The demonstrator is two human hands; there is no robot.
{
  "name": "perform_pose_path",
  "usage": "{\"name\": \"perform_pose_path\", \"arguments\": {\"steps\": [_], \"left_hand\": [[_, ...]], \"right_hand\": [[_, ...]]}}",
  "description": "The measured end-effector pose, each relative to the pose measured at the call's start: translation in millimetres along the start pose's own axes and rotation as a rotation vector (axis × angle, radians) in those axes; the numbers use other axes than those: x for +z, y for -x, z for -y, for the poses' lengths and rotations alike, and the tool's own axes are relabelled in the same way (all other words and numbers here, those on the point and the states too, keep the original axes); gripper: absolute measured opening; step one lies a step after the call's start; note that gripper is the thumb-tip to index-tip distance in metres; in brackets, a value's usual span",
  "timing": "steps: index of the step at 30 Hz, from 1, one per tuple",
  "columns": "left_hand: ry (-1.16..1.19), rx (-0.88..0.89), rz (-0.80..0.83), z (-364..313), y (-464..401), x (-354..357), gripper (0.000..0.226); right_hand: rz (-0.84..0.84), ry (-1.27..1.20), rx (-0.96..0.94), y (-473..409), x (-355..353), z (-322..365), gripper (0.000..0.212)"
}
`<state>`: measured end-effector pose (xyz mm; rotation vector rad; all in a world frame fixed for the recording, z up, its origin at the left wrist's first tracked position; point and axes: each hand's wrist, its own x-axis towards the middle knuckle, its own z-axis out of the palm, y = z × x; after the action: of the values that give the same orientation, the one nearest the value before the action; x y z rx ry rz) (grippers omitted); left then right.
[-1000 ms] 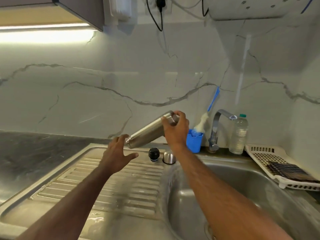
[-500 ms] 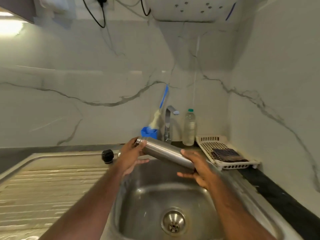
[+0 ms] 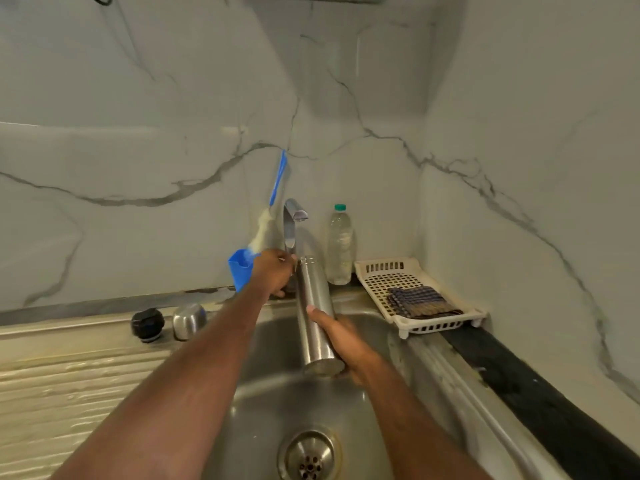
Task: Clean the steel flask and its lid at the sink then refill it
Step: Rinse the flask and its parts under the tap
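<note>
Gripping the flask (image 3: 313, 317) mid-frame over the sink (image 3: 270, 386), right hand (image 3: 341, 341) curls round it; left hand (image 3: 275, 273) grasps the tap (image 3: 290, 223) base

The flask (image 3: 315, 317) in the grip was shiny silver. Left of the grip sat a black stopper (image 3: 147, 324), a silver cap (image 3: 189, 321) and a blue cup (image 3: 241, 270). Right of it, a white basket (image 3: 412, 296) held a blue-and-brown checked cloth (image 3: 420, 301).
</note>
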<state>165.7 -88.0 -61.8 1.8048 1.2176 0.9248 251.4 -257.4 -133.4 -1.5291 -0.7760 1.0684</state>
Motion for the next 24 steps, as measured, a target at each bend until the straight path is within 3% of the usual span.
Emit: {"name": "perform_pose_path", "arguments": {"steps": [5,8,11,24], "left_hand": [[-0.161,0.137,-0.083,10.8,-21.6,21.2,0.024],[-0.183,0.131,-0.136,13.8,-23.3,24.9,0.021],[-0.168,0.122,-0.157,16.1,-24.2,24.8,0.019],[0.079,0.051,-0.178,23.3,-24.1,22.5,0.018]], "right_hand": [[-0.018,-0.085,-0.042,-1.3,2.4,-3.2,0.056],[-0.040,-0.041,-0.040,-6.7,5.8,-8.1,0.059],[-0.020,-0.065,-0.014,-6.4,9.8,-8.8,0.049],[-0.011,-0.044,0.017,-0.5,15.2,-5.9,0.045]]}}
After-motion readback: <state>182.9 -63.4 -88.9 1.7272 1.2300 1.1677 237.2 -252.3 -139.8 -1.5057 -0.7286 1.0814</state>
